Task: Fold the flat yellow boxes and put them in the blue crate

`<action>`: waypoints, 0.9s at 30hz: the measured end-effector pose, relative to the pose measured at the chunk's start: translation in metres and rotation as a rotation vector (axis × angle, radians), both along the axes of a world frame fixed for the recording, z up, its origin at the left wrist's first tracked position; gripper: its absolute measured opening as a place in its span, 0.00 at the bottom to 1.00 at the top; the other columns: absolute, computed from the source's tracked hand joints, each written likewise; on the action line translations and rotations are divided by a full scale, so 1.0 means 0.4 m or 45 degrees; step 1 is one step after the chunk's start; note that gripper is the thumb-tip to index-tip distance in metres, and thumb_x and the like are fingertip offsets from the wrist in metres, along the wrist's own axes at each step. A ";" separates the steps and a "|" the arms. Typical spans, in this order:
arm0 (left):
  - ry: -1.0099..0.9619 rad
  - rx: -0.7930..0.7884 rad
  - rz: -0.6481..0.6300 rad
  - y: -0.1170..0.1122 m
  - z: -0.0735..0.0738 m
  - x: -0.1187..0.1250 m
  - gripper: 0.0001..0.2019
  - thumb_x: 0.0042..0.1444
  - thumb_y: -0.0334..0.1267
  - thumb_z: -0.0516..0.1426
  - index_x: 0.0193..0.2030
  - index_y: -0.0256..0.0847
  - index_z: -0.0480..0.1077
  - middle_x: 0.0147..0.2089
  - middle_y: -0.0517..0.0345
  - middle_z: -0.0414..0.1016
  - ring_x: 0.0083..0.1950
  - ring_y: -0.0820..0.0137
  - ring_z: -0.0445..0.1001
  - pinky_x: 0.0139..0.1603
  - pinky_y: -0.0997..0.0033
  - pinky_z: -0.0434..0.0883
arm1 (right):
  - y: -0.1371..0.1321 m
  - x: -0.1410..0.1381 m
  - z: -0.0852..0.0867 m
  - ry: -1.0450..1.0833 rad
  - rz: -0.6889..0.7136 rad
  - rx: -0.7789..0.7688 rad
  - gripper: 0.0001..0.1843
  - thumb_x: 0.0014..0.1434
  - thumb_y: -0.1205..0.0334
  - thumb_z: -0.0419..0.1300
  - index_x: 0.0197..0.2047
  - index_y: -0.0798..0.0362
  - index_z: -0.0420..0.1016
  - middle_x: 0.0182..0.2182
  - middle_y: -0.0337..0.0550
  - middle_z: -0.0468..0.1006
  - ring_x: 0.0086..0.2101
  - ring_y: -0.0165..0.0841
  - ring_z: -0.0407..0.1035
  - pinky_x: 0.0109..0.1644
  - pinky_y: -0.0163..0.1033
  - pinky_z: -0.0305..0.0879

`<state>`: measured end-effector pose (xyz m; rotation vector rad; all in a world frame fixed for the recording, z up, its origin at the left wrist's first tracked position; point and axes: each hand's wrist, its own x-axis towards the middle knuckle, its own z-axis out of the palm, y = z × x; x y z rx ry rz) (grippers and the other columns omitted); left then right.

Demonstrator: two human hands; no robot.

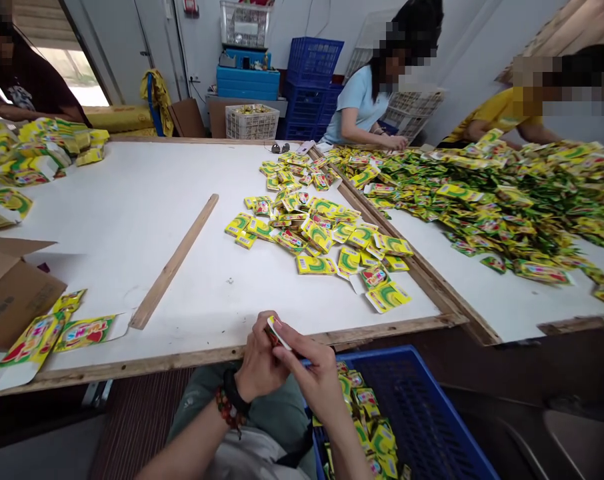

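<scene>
My left hand (260, 360) and my right hand (308, 372) meet just above the near edge of the white table (107, 200). Between their fingers is a small flat yellow carton (277, 332), mostly hidden, with a white edge showing. Beyond my hands lies a loose pile of yellow printed cartons (317, 230). Below my right forearm, a blue plastic crate (412, 413) holds more yellow cartons. A beaded bracelet and a dark band circle my left wrist (231, 400).
A wooden strip (175, 261) lies on the table. A cardboard box (12, 293) and flattened cartons sit at left. Co-workers sit across adjoining tables heaped with green-yellow packets (502, 200). Blue crates (309, 87) and white baskets (252, 121) stand behind.
</scene>
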<state>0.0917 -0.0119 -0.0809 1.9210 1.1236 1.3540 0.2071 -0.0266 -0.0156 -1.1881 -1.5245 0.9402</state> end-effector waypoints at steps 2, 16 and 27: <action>0.061 -0.056 0.001 0.000 0.000 0.001 0.30 0.54 0.39 0.54 0.60 0.42 0.44 0.53 0.45 0.62 0.48 0.61 0.71 0.45 0.58 0.70 | 0.007 -0.006 0.010 -0.085 -0.064 0.092 0.16 0.55 0.63 0.64 0.48 0.46 0.79 0.45 0.44 0.81 0.45 0.41 0.77 0.50 0.43 0.73; 0.070 -0.437 0.016 -0.011 -0.011 0.008 0.33 0.54 0.46 0.55 0.62 0.39 0.46 0.59 0.39 0.65 0.56 0.53 0.70 0.53 0.51 0.68 | 0.040 -0.011 -0.001 -0.105 -0.116 -0.139 0.15 0.59 0.62 0.58 0.48 0.52 0.80 0.41 0.46 0.83 0.37 0.37 0.78 0.41 0.40 0.75; 0.682 -0.169 -0.673 0.173 0.095 -0.081 0.26 0.53 0.49 0.61 0.56 0.44 0.64 0.52 0.50 0.72 0.53 0.59 0.71 0.55 0.60 0.69 | -0.058 0.187 -0.020 -0.500 -0.287 -0.159 0.17 0.58 0.52 0.58 0.43 0.51 0.83 0.36 0.48 0.84 0.30 0.43 0.80 0.27 0.39 0.76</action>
